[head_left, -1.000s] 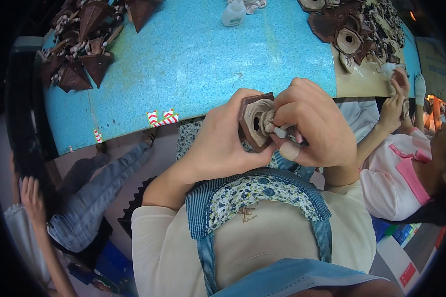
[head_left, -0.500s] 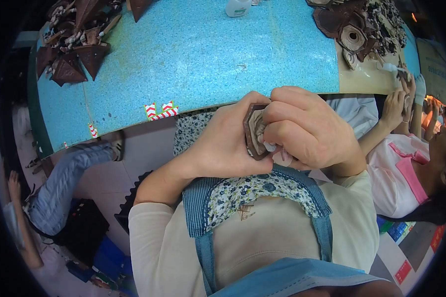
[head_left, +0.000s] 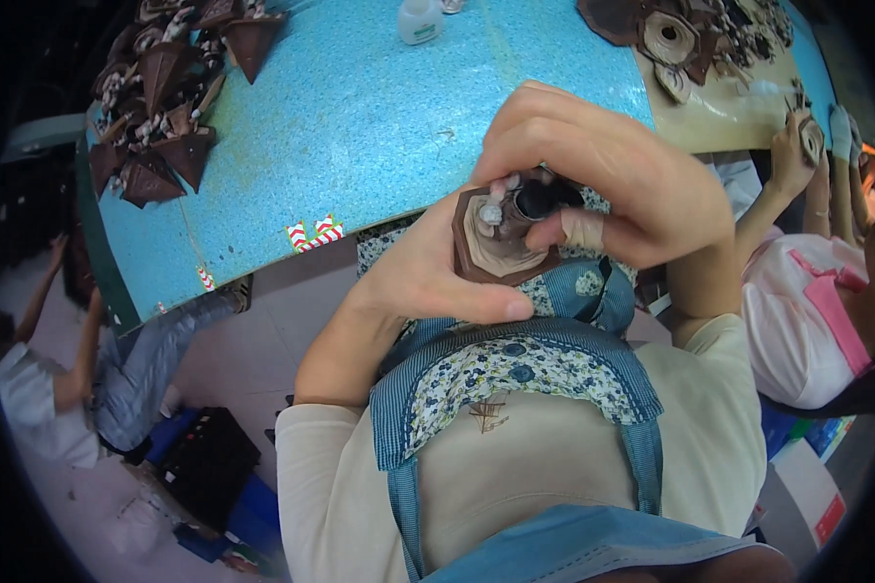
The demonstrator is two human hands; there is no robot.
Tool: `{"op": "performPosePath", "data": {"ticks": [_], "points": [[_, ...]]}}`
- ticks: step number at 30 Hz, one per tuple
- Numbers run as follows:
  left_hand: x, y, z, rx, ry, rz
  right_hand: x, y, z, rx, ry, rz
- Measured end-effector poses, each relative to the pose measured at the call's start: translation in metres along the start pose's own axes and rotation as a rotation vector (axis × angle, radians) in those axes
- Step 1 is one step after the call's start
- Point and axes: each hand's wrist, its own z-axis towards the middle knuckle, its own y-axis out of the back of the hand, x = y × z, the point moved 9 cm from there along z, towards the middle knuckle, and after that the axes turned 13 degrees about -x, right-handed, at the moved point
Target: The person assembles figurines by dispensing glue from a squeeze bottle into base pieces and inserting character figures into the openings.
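Observation:
My left hand (head_left: 423, 262) grips an eight-sided brown piece (head_left: 467, 255) by its edge, thumb along the near side. The piece has a cream, rippled face. Above that face, my right hand (head_left: 617, 180) curls round a dark, hollow, tube-like part (head_left: 533, 201), with a tan bandage on one finger. A small whitish figure (head_left: 492, 211) sits beside the tube. Whether the tube touches the brown piece I cannot tell. Both hands are in front of my flowered apron, close to the table's near edge.
The blue table (head_left: 360, 117) carries a heap of brown pointed pieces (head_left: 165, 73) at far left and a white bottle (head_left: 420, 21) at the back. More brown pieces (head_left: 669, 41) lie at far right. Beside me on the right, a person's hand (head_left: 792, 160) holds a similar piece.
My right hand has lifted and turned, so the dark tube and small whitish figure now show. The brown piece has tipped, its cream face more visible. The view has shifted slightly.

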Motion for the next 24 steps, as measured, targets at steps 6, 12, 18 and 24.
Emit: {"op": "performPosePath", "data": {"ticks": [6,12,18,24], "points": [[0.027,-0.004,0.002,0.212,0.135,-0.129,0.003,0.001,-0.002,-0.01,0.178,0.193],[0.009,-0.002,0.006,-0.136,0.009,0.251,-0.015,-0.008,-0.018,-0.175,-0.241,-0.071],[0.003,0.002,0.011,-0.204,-0.117,0.369,-0.021,-0.014,-0.022,-0.386,-0.317,-0.027],[0.003,0.01,0.012,-0.351,-0.302,0.343,-0.025,-0.013,-0.029,-0.53,-0.284,-0.035]]}}
